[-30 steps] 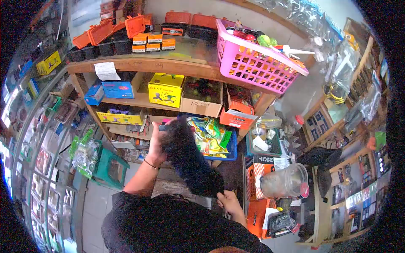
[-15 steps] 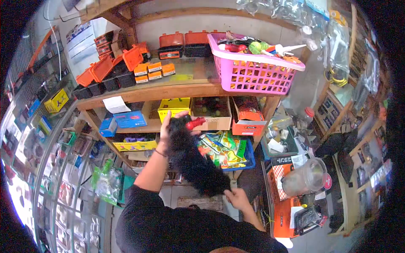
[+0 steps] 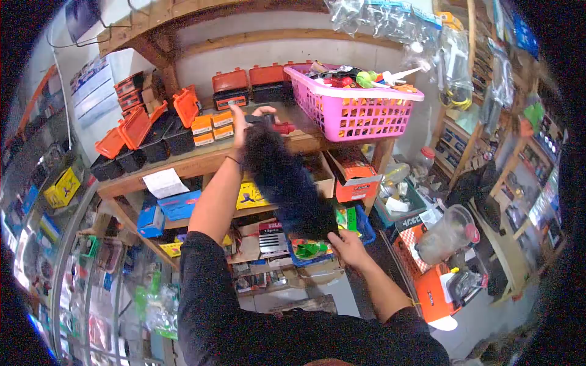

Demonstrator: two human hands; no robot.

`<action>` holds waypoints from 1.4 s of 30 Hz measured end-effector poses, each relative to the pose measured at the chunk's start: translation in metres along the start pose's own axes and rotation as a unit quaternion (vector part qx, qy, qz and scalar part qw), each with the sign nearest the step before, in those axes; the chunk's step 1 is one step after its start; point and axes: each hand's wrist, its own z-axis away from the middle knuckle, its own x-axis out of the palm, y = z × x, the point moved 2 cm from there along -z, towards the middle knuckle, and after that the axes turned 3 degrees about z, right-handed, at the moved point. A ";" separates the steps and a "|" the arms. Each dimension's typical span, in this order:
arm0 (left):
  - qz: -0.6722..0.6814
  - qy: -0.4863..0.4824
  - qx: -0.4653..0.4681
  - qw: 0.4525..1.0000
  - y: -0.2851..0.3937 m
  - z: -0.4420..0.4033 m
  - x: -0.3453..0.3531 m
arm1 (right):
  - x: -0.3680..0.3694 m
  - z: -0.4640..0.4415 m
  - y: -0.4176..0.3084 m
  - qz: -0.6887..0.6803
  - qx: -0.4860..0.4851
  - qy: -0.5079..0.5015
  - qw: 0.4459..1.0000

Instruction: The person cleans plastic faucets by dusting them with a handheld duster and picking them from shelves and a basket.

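A black fluffy duster (image 3: 284, 180) slants across the middle, blurred by motion. Its lower right end is gripped in my right hand (image 3: 348, 247), closed with the thumb on top. My left hand (image 3: 243, 125) is raised in front of the upper shelf, its fingers curled round a dark object with a red part (image 3: 282, 128) sticking out to the right. The duster's upper end lies over that object and hides most of it, so its kind is unclear.
A pink basket (image 3: 366, 116) filled with packets stands on the wooden shelf (image 3: 201, 160), right of small orange boxes (image 3: 212, 127) and open black cases with orange lids (image 3: 146, 128). Below are a blue tray (image 3: 364, 227) and an orange carton (image 3: 356, 183). Glass shelving is at left.
Both hands have moved up with the duster and the dark object, the left from the lower compartments to shelf height. The camera view has shifted.
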 end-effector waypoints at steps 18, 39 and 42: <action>-0.168 0.037 0.099 0.980 -0.009 -0.022 -0.047 | 0.045 -0.033 0.000 -0.229 0.046 0.062 0.970; 0.318 -0.281 -0.062 0.903 -0.024 -0.048 -0.063 | 0.026 -0.042 0.019 0.047 -0.092 0.072 0.992; 0.098 0.071 -0.030 0.992 -0.016 -0.020 -0.039 | 0.040 -0.036 0.011 -0.085 0.004 0.070 0.994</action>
